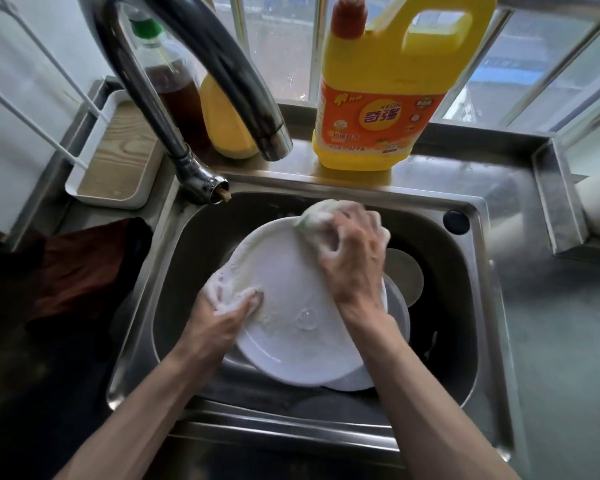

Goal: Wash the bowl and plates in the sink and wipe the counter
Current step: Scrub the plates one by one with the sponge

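Tilted white plate [291,306] in sink [482,271], over other dishes. L hand [222,313] pinching its left rim, thumb on face; R hand [350,258] curled round foamy sponge [317,211] at far rim. Least-foamy near edge lies twd body, closer to L hand

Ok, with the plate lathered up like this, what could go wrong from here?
The foamy white plate sits tilted, its rim gripped by the soapy left hand; it might slip onto the second plate beneath. The right hand pressing the sponge at the far rim could push it loose.
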A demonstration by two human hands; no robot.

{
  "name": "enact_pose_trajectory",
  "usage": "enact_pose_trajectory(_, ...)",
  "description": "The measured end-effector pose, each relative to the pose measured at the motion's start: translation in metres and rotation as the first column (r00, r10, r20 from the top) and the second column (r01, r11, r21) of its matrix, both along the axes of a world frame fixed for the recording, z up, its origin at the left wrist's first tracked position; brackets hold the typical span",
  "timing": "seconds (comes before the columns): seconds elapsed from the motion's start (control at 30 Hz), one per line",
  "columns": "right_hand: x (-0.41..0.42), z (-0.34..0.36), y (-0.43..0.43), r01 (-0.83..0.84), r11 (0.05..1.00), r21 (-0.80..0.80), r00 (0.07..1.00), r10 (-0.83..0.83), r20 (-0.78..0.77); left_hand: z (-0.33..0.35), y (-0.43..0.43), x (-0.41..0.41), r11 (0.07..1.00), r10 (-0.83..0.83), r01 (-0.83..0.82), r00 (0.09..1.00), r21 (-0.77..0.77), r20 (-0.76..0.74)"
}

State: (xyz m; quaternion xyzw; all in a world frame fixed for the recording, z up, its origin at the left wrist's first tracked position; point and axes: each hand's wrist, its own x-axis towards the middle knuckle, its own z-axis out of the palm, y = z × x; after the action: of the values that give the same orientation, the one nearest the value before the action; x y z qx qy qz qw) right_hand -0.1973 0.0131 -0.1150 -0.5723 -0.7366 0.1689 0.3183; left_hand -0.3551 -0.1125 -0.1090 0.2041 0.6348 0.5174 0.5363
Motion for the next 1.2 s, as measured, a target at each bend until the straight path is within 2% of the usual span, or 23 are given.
enact_pose_trajectory(0.07,0.013,-0.006,0.001,0.119,0.991,-0.056,0.993,-0.119,0.003,-0.002,-0.004,-0.006,1.000,0.009,-0.010,0.999,-0.019,-0.047)
enact_pose_trajectory(0.13,0.017,-0.011,0.002,0.103,0.983,-0.149,0.993,-0.109,-0.035,-0.002,-0.007,-0.008,0.999,-0.011,0.008,0.997,-0.031,-0.079)
enact_pose_trajectory(0.23,0.003,-0.011,-0.003,-0.137,0.988,-0.068,0.986,0.129,-0.102,-0.001,-0.002,-0.005,0.995,-0.098,0.097,0.988,-0.021,-0.116)
enact_pose_trajectory(0.3,-0.015,-0.005,-0.011,-0.353,0.936,-0.009,0.933,0.351,-0.080,-0.001,0.002,-0.004,0.990,-0.141,0.142,0.981,-0.001,-0.130)
enact_pose_trajectory(0.37,-0.023,0.000,-0.014,-0.434,0.901,-0.006,0.901,0.433,-0.032,0.000,0.002,-0.005,0.993,-0.119,0.121,0.985,0.010,-0.122)
enact_pose_trajectory(0.4,-0.022,0.000,-0.011,-0.382,0.924,0.005,0.924,0.382,0.003,-0.001,0.001,-0.007,0.996,-0.089,0.092,0.990,0.017,-0.111)
enact_pose_trajectory(0.47,-0.007,-0.004,-0.005,-0.161,0.987,-0.005,0.986,0.161,0.047,-0.001,-0.004,-0.012,1.000,-0.005,0.006,0.996,0.018,-0.088)
enact_pose_trajectory(0.53,0.010,-0.010,-0.005,0.002,0.990,-0.141,1.000,0.000,0.016,-0.004,-0.007,-0.017,0.997,0.078,-0.078,0.993,0.009,-0.089)
enact_pose_trajectory(0.6,0.016,-0.014,-0.012,0.025,0.965,-0.262,0.999,-0.037,-0.039,-0.006,-0.010,-0.016,0.994,0.104,-0.105,0.991,-0.017,-0.083)
enact_pose_trajectory(0.7,0.019,-0.010,-0.006,-0.033,0.962,-0.270,0.990,-0.006,-0.143,-0.005,-0.015,-0.011,0.999,0.004,-0.004,1.000,-0.043,-0.003)
enact_pose_trajectory(0.77,0.023,-0.004,0.007,-0.137,0.953,-0.270,0.982,0.095,-0.162,0.000,-0.010,-0.019,0.991,-0.116,0.118,0.993,-0.068,0.029)
enact_pose_trajectory(0.9,0.017,-0.001,0.012,-0.407,0.894,-0.187,0.913,0.400,-0.076,0.013,0.025,-0.036,0.921,-0.376,0.370,0.926,-0.119,-0.032)
enact_pose_trajectory(0.97,0.003,-0.004,0.004,-0.456,0.882,-0.117,0.888,0.459,0.002,0.016,0.039,-0.026,0.897,-0.439,0.435,0.897,-0.079,-0.047)
enact_pose_trajectory(1.03,-0.011,-0.004,-0.004,-0.480,0.876,-0.035,0.877,0.481,0.002,0.014,0.045,-0.017,0.904,-0.428,0.427,0.903,-0.037,-0.045)
enact_pose_trajectory(1.1,-0.016,-0.004,-0.009,-0.480,0.877,-0.029,0.877,0.480,-0.025,0.013,0.041,-0.013,0.931,-0.365,0.365,0.931,0.000,-0.012)
enact_pose_trajectory(1.2,0.000,-0.012,-0.001,-0.253,0.964,-0.075,0.967,0.252,-0.028,0.012,0.031,-0.013,0.968,-0.251,0.250,0.968,-0.011,-0.032)
